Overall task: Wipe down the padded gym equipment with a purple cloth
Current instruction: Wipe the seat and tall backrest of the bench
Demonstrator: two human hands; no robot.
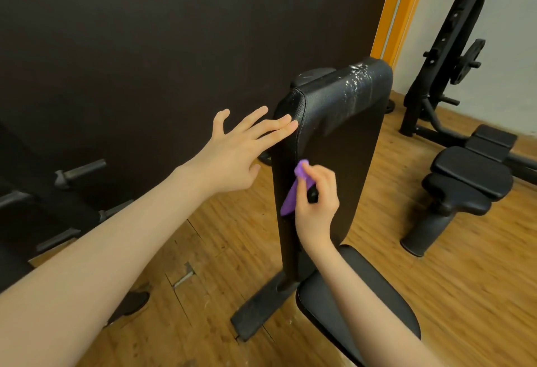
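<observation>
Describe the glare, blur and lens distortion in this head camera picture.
Head view: bright glare, or perhaps wet sheen, on the top of the upright back pad; wide-angle bending curves the orange door frame and stretches the forearms; the floor smears toward the right edge; the left hand and the right hand gripping the purple cloth stay fairly sharp.

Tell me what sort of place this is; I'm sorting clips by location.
Most likely a gym: an upright padded bench back, a second padded bench, and a black rack carrying a weight plate.
</observation>
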